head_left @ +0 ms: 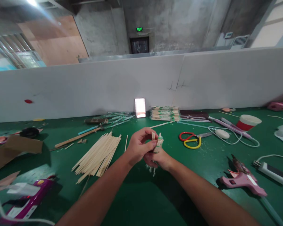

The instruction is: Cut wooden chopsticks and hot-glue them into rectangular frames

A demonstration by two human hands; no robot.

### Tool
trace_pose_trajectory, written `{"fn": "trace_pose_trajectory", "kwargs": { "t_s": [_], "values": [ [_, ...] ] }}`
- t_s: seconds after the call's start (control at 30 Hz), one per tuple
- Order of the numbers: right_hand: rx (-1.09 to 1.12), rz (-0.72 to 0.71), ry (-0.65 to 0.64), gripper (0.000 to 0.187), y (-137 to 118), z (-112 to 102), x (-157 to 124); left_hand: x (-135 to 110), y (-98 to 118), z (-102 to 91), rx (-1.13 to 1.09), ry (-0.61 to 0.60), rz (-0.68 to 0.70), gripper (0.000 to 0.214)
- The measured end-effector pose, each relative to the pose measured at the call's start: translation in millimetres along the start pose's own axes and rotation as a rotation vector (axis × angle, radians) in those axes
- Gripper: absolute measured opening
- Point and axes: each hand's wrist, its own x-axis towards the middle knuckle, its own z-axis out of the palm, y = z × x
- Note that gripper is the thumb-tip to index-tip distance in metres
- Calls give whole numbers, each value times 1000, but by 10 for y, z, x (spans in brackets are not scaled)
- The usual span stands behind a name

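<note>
The grip of left hand and right hand is closed around sticks — uneven pressure could make them slip apart.

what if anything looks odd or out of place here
A few small things: the pink glue gun has a dark, dirty-looking tip, a red blotch stands out on the pale partition, and one thin stick lies apart from the pile of sticks.
</note>
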Motion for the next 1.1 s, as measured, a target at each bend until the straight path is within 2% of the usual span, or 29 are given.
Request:
{"fn": "trace_pose_trajectory", "kwargs": {
  "t_s": [0.17,0.27,0.33,0.47,0.67,0.73,0.77,0.83,0.9,0.93,1.0,1.1],
  "values": [
    [57,65,-126,28,-42,-15,-37,2,91,-82,52,-119,-27,11],
    [79,83,-219,34,-74,-40,-33,0,114,-87,122,-102,-40,7],
    [82,58,-208,35,-85,-54,-23,1,99,-72,142,-60,-24,8],
    [36,17,-99,32,-44,-96,-13,-28,-52,-42,109,-1,-12,10],
    [-1,49,-19,19,61,-143,-35,-148,-397,-47,134,5,-105,10],
    [-1,32,61,17,65,-121,-14,-151,-440,-40,108,1,-114,10],
    [0,16,122,18,61,-106,4,-144,-441,-29,78,37,-92,13],
    [6,-19,255,22,44,-76,43,-124,-405,9,40,239,29,24],
    [-27,-62,395,26,22,-57,71,-107,-337,59,124,465,192,26],
    [-67,-86,465,27,12,-52,75,-101,-299,83,208,517,241,24],
    [-161,-123,564,30,-1,-44,65,-97,-230,121,367,478,234,20],
    [-243,-126,575,30,4,-31,29,-97,-174,136,474,389,166,12]
  ]
}}
